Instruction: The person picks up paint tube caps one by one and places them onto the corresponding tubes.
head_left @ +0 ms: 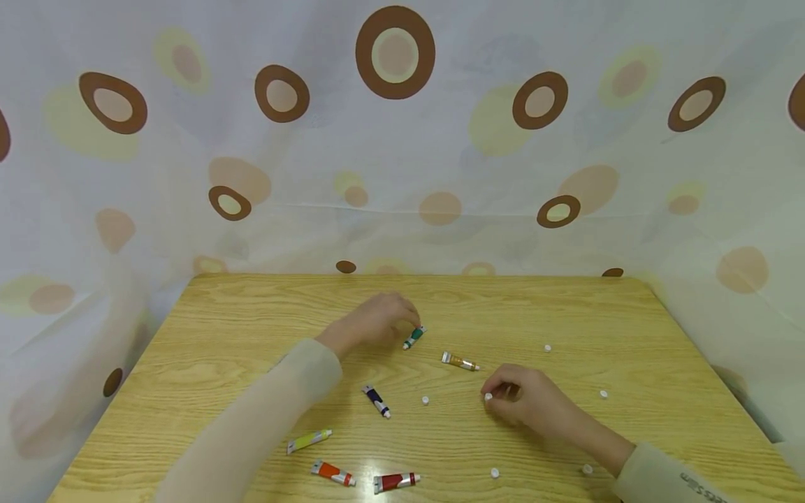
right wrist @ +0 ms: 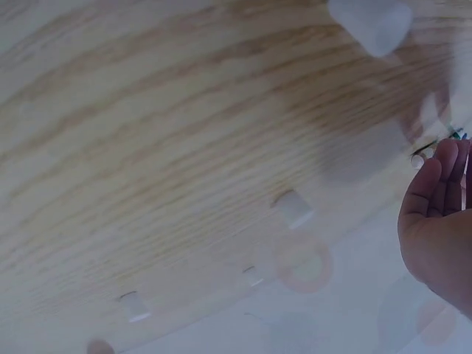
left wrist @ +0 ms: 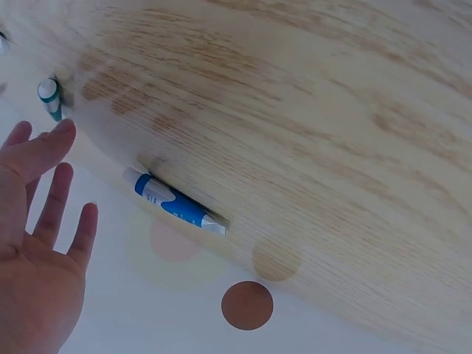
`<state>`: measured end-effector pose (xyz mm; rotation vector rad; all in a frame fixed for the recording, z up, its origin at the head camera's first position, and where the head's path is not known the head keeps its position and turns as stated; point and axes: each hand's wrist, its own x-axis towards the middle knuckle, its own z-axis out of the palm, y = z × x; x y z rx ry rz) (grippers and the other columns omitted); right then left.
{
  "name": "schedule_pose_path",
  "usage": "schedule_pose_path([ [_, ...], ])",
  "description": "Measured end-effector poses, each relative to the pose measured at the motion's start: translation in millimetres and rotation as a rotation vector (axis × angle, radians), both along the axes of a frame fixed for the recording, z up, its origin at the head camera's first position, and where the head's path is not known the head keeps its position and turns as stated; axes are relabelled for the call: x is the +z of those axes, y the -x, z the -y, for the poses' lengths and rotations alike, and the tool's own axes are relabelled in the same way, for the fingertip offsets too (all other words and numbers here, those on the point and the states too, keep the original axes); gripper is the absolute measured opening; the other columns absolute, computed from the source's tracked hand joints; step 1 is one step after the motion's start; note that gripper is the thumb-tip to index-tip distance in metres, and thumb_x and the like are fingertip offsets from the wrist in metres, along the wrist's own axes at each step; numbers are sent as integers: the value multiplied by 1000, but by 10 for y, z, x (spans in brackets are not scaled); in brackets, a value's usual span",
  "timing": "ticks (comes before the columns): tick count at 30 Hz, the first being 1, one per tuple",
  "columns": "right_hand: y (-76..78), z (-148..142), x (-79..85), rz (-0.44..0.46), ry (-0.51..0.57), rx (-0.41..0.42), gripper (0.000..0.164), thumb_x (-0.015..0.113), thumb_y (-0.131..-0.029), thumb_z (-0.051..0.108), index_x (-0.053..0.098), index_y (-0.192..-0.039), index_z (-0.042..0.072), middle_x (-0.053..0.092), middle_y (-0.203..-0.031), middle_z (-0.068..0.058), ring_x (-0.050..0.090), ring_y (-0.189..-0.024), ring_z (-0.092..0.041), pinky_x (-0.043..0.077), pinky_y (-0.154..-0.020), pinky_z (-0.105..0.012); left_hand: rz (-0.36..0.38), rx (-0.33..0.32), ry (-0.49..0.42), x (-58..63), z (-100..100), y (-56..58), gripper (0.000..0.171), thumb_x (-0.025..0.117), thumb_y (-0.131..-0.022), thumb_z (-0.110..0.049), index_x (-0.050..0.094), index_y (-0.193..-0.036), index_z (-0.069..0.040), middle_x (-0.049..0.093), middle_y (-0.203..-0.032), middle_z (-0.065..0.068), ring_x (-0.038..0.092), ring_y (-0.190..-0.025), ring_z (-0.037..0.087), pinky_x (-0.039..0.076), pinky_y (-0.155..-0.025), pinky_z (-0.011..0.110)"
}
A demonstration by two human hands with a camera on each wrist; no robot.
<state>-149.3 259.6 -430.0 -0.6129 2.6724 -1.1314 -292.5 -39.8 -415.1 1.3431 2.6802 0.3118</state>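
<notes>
My left hand [head_left: 377, 318] reaches over the far part of the table, fingertips at the crimped end of a green paint tube [head_left: 414, 338]. In the left wrist view, its fingers are loosely spread beside that tube [left wrist: 51, 99], and a blue paint tube [left wrist: 177, 201] lies near the table edge. The blue tube does not show in the head view. Between thumb and forefinger, my right hand [head_left: 534, 398] pinches a small white cap [head_left: 488, 397], just right of a gold-brown paint tube [head_left: 460, 361].
Toward the front left lie dark blue [head_left: 376, 402], yellow-green [head_left: 309, 441], orange [head_left: 333, 473] and red [head_left: 396, 482] paint tubes. Loose white caps lie about, including one left of the right hand [head_left: 425, 400] and one near the front [head_left: 495, 473]. A patterned cloth [head_left: 402, 154] surrounds the wooden table [head_left: 264, 300].
</notes>
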Motion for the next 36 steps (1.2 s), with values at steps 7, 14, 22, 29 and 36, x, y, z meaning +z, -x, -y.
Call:
schedule_pose_path([
  [7, 1, -19, 47, 12, -4, -35, 6, 73, -94, 12, 74, -100, 14, 71, -94, 5, 59, -83, 1, 55, -74, -21, -2, -62, -35, -40, -31, -37, 35, 72, -92, 2, 78, -121, -17, 71, -135, -3, 61, -128, 21, 49, -113, 39],
  [14, 6, -21, 79, 10, 11, -37, 6, 72, -95, 12, 75, -100, 11, 72, -94, 3, 60, -82, 1, 55, -72, -21, -6, -68, -44, -75, -55, -44, 35, 73, -92, 3, 79, -118, -18, 74, -130, -5, 63, -122, 20, 49, -111, 39],
  [22, 2, -48, 75, -34, 15, -27, 9, 72, -94, 9, 75, -102, 10, 71, -94, 3, 59, -82, 0, 55, -73, -22, -16, -34, -21, -117, -51, -33, 26, 73, -93, -2, 81, -110, -21, 78, -114, -5, 64, -118, 20, 47, -114, 45],
  [29, 2, -65, 75, -60, 26, -28, 9, 71, -95, 8, 74, -103, 10, 71, -94, 2, 58, -82, 1, 55, -73, -23, -11, -57, -16, -111, -53, -37, 16, 80, -89, -15, 83, -104, -19, 77, -105, -3, 69, -105, 17, 51, -109, 44],
  [36, 8, -60, 132, -52, 32, -67, 10, 72, -95, 12, 73, -105, 9, 70, -94, 3, 59, -82, 0, 54, -72, -22, 54, 7, -22, -79, -57, -72, 16, 76, -94, -17, 81, -109, -17, 74, -107, -2, 71, -100, 15, 57, -98, 34],
])
